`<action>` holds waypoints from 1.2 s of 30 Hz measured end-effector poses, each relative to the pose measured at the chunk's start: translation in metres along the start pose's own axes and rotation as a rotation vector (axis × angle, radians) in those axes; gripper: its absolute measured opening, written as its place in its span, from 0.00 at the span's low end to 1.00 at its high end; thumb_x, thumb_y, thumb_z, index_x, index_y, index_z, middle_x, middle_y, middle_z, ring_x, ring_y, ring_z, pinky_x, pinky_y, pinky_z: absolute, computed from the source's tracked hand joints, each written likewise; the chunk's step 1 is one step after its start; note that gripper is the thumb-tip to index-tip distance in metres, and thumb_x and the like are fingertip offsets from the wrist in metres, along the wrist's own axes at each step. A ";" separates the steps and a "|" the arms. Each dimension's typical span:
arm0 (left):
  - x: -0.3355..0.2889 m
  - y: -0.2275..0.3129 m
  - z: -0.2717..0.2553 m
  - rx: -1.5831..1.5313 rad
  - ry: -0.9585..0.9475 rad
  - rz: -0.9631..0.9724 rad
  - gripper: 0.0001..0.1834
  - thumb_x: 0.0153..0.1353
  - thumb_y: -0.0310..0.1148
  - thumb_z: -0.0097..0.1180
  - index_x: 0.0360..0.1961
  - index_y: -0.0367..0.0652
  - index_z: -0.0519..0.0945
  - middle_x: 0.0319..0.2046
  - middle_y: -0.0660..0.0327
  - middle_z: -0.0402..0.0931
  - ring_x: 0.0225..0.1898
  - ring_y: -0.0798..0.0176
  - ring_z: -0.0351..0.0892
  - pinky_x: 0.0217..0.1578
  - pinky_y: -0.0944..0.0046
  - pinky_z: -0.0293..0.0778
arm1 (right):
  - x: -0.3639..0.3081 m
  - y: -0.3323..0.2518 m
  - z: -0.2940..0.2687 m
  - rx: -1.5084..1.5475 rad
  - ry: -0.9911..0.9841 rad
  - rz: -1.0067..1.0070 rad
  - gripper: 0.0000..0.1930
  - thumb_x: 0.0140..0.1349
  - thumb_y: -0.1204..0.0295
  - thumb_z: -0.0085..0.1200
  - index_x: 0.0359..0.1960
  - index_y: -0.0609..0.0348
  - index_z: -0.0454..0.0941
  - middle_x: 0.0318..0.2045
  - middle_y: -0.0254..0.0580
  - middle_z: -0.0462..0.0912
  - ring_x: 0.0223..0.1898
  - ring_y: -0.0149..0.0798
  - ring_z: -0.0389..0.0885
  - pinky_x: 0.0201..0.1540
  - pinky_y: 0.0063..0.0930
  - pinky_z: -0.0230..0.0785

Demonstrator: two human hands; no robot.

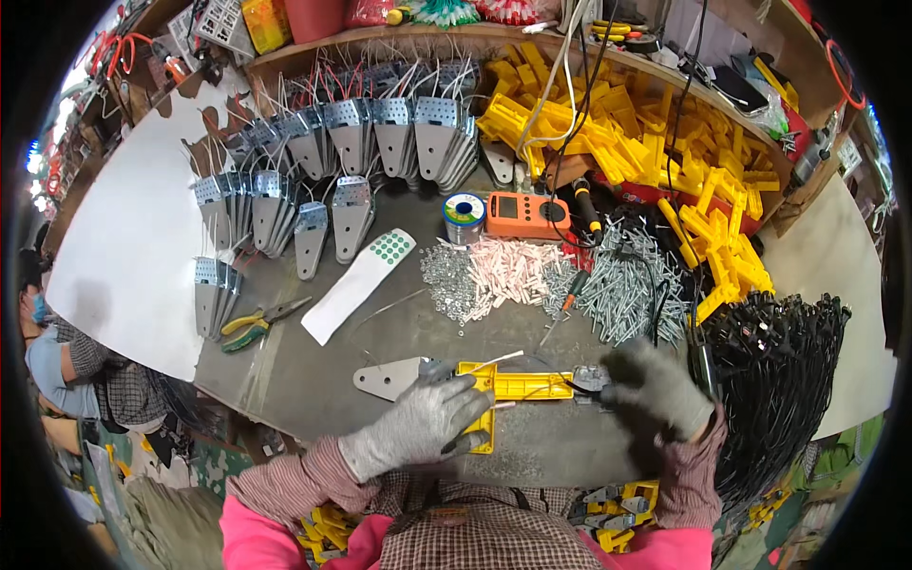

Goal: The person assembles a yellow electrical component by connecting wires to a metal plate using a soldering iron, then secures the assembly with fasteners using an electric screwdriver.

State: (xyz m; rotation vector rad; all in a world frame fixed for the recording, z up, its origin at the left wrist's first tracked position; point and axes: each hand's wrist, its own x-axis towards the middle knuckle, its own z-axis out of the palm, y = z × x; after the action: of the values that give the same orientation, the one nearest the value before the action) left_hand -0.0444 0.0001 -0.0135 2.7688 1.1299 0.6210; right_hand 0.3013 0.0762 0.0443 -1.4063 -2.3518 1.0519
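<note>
A T-shaped yellow plastic housing (532, 387) lies on the grey worktop with its hollow side up. My left hand (423, 423), in a grey glove, grips the wide left end of it, fingers bent over the edge. Partly under that hand is a flat metal plate (388, 380) with holes. A white wire (501, 361) and a pale pink sleeve (504, 405) show at the housing. By its narrow right end sits a small grey piece (591, 379) with a black cable. My right hand (665, 389), also gloved, is beside that piece; motion blur and shadow hide its fingers.
Behind the housing lie piles of screws (635, 285), pink sleeves (518, 273) and nuts (446, 275). An orange meter (525, 215), solder spool (465, 218), screwdriver (567, 302) and pliers (263, 325) lie around. Wired metal plates (394, 133), yellow housings (608, 123) and black cables (774, 389) flank these.
</note>
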 end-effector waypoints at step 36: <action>-0.003 0.009 0.011 0.114 -0.048 -0.085 0.18 0.54 0.36 0.60 0.47 0.46 0.82 0.44 0.57 0.78 0.51 0.54 0.76 0.59 0.45 0.67 | 0.055 -0.056 0.107 -0.397 0.052 -0.397 0.26 0.55 0.72 0.59 0.58 0.41 0.75 0.54 0.38 0.77 0.38 0.43 0.84 0.39 0.38 0.78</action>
State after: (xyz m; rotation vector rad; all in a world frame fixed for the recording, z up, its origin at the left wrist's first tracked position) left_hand -0.0359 -0.0081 -0.0228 2.7945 1.3039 0.4933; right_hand 0.1804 0.0556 -0.0055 -0.9806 -2.7441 0.4568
